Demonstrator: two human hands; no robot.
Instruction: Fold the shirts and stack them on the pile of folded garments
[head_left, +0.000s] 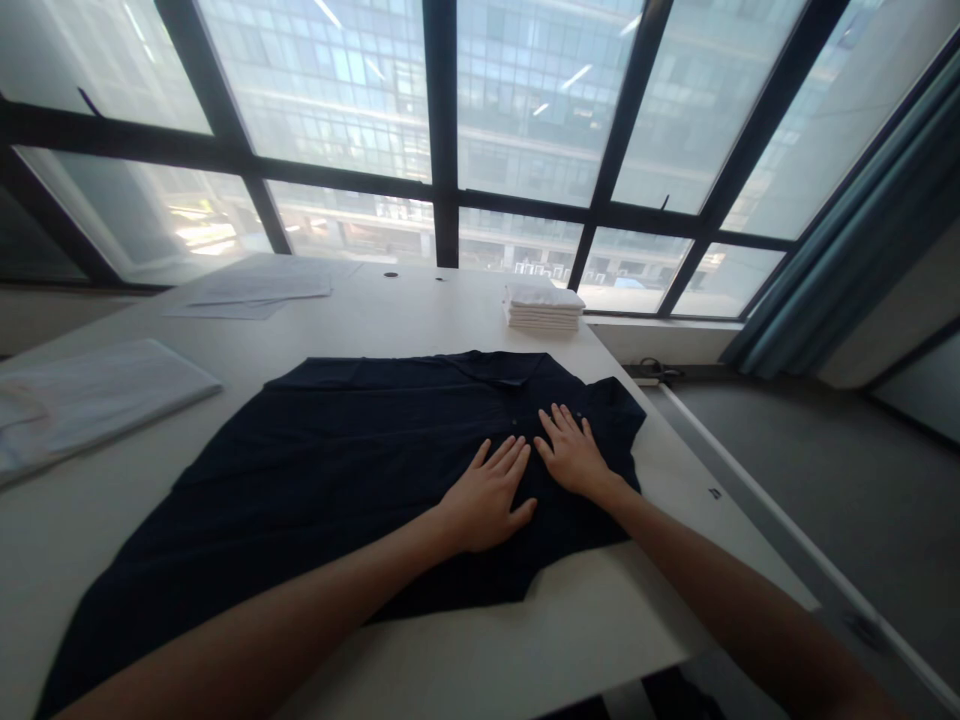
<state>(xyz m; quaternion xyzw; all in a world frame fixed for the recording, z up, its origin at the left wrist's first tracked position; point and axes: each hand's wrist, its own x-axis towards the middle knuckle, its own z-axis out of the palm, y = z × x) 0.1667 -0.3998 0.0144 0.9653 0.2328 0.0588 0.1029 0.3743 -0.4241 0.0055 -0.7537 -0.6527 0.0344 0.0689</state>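
A dark navy shirt [322,470] lies spread across the white table, its collar end to the right and small buttons showing near my hands. My left hand [487,500] rests flat on the middle of the cloth, fingers stretched out and thumb apart. Just right of it, my right hand [574,452] lies palm down near the collar end with its fingers spread. Neither hand grips anything. My left forearm covers part of the shirt's near side.
On the table [420,310], a stack of folded white cloths [544,306] stands at the back right. Paper sheets [262,285] lie at the back left, and a clear plastic-wrapped packet [105,395] at the left. Windows rise behind; a blue curtain [847,230] hangs at right.
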